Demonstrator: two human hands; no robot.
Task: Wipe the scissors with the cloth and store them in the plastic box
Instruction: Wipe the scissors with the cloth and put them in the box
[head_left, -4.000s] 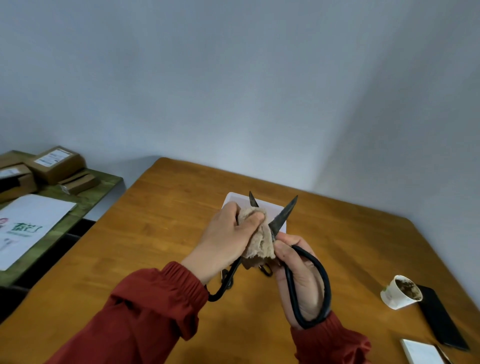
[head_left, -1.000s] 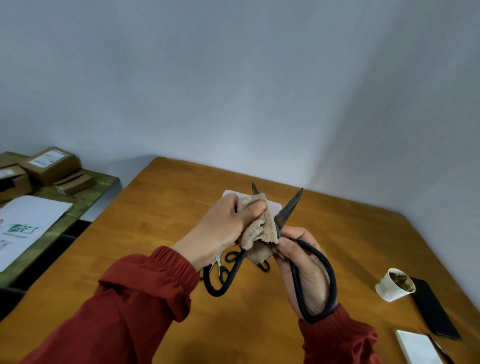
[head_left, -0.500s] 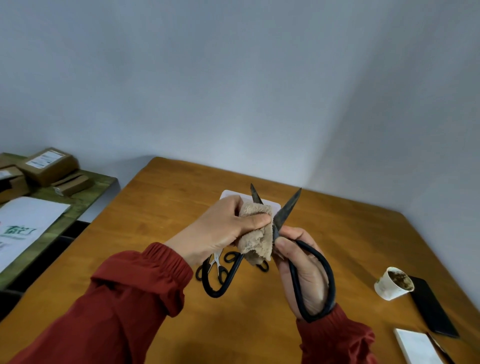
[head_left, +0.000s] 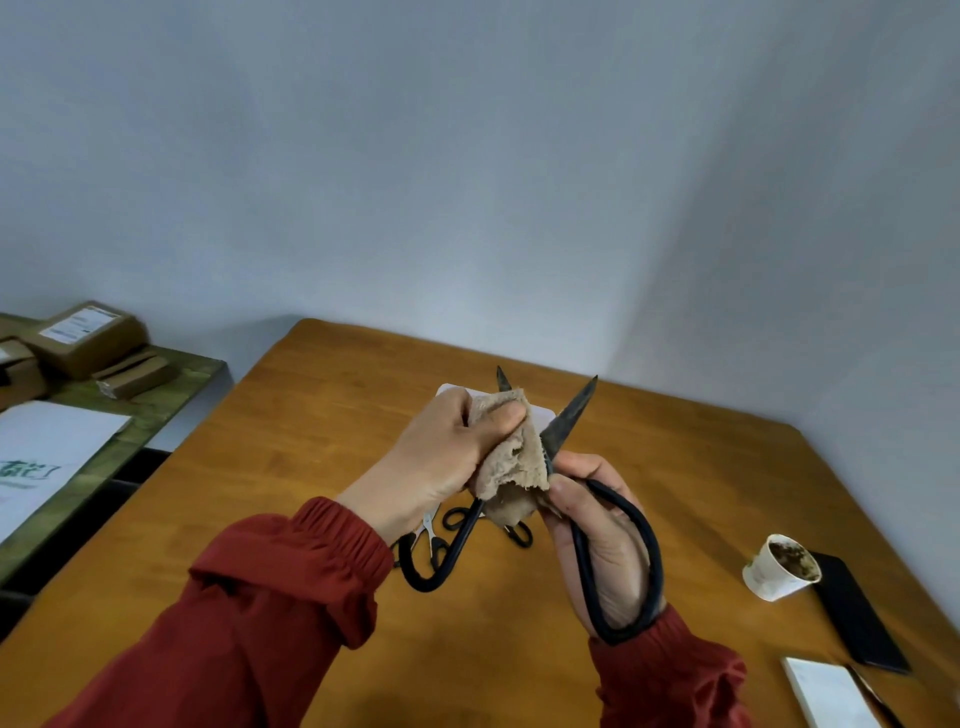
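Right hand (head_left: 602, 530) lower centre, fingers curled round one loop of the big black scissors (head_left: 569, 420), blades spread. Left hand (head_left: 441, 457) pinches cloth (head_left: 511, 467) over the other blade, mid-frame. Risk: fingers slide onto the bare edge, or the cloth snags. Smaller scissors (head_left: 431, 535) on table (head_left: 701, 467) are half hidden. Plastic box (head_left: 540, 418) behind the hands is mostly covered, so I can't tell whether it's open.

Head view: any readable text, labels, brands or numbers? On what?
No text is legible.
Sheet: green print, too blurred to read.
Box label: print too small to read.
Cup: faint marks, unreadable.
Scissors, cloth: no text visible.
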